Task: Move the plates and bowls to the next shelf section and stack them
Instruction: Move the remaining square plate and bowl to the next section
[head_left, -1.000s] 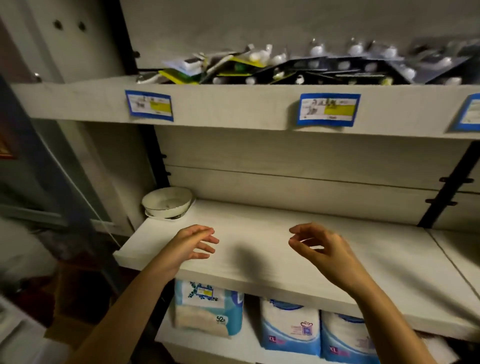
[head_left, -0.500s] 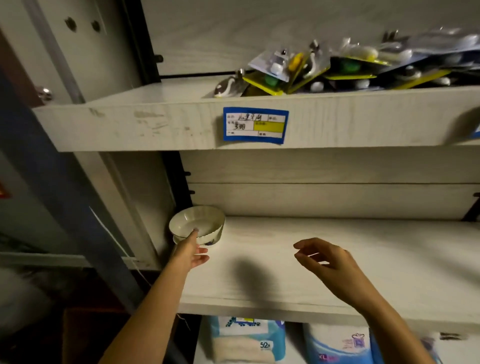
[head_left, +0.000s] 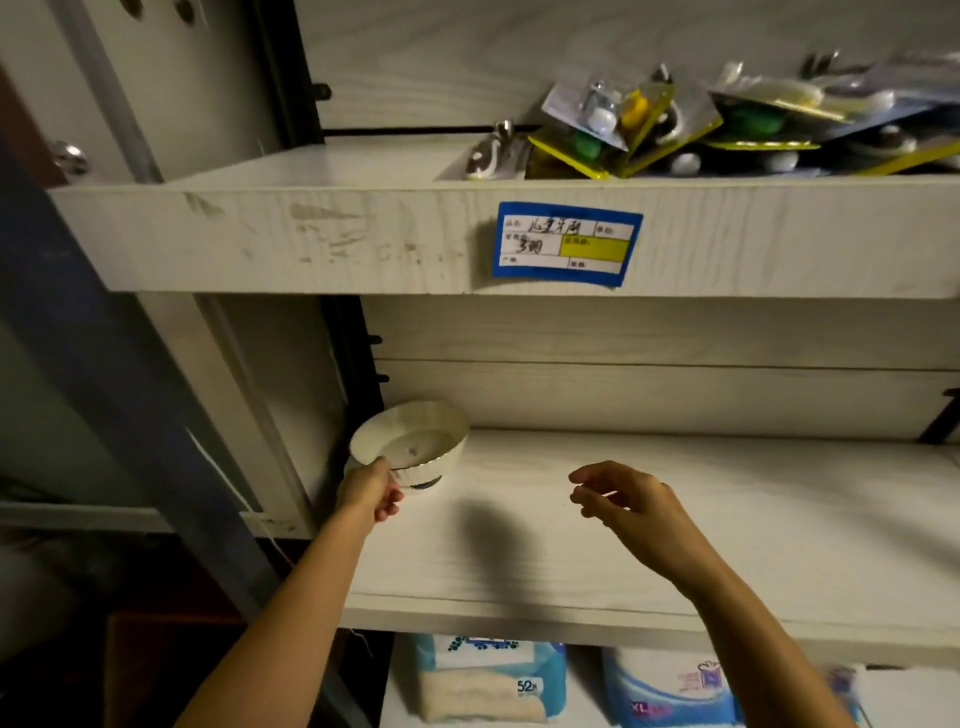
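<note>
Middle shelf (head_left: 675, 545), pale wood-grain: one white ribbed bowl (head_left: 415, 447) is observed at the far left corner, close to the dark upright of the shelving. The bowl's near-left rim is gripped by the left hand (head_left: 369, 493), thumb on top of the rim and the remaining fingers curled beneath. The bowl appears tipped toward the viewer, with a dark blue foot visible at its base; whether the foot is in contact with the shelf cannot be determined.

The right hand (head_left: 628, 504) is held above the middle of the same shelf, well apart from the bowl. Its fingers (head_left: 589, 475) are loosely curled and nothing is held.

Upper shelf (head_left: 311, 239): a blue-bordered price label (head_left: 567, 244) is fixed to the front edge. A heap of blister packs (head_left: 727, 130) is piled on its right portion.

Below the middle shelf, soft blue and white packages (head_left: 488, 675) are noted.
</note>
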